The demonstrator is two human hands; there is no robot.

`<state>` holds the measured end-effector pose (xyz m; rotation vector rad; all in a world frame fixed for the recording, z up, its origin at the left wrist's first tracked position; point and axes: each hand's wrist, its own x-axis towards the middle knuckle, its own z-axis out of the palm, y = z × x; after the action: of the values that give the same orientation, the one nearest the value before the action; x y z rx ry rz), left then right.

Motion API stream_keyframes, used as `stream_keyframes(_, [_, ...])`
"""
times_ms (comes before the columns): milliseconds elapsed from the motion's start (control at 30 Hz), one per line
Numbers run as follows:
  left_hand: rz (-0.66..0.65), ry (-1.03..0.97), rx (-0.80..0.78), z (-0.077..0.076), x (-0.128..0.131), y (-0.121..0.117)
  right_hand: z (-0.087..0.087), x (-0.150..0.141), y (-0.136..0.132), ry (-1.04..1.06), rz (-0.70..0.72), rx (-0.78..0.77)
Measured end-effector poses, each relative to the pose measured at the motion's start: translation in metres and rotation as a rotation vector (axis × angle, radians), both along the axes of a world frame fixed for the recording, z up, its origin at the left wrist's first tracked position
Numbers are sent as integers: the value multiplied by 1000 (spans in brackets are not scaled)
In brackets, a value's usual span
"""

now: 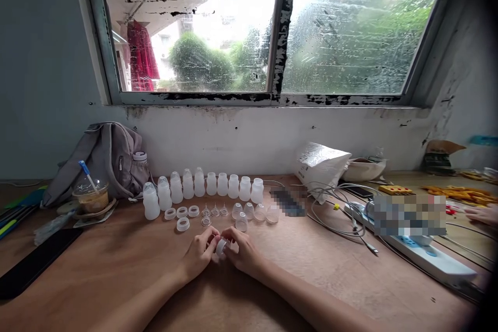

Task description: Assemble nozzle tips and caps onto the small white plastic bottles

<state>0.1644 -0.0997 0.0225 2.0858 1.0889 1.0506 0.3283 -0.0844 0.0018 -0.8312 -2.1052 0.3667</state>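
Note:
My left hand (201, 253) and my right hand (244, 254) meet low over the table, both closed around one white baby bottle collar ring (221, 247). The ring is tipped on its side between my fingertips. Whether a nipple sits inside it, I cannot tell. Just beyond my hands lie several loose collar rings (182, 224), several clear nipples (206, 221) and several clear dome caps (241, 222). Behind these, baby bottles stand in a curved row. Those on the left, such as the capped bottle (151, 201), have tops on; those on the right, such as the open bottle (257, 190), have none.
At left are a grey backpack (103, 161), an iced drink cup (91, 197) and a black flat object (39, 264). On the right lie tangled cables (330, 212), a white bag (322, 166) and a power strip (436, 259). Another person's hand (482, 215) shows at the right edge.

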Motion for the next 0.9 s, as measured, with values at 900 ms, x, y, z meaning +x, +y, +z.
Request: stream_keyframes(900, [-114, -206, -374, 10, 5, -11, 10, -2, 13, 35, -248, -146])
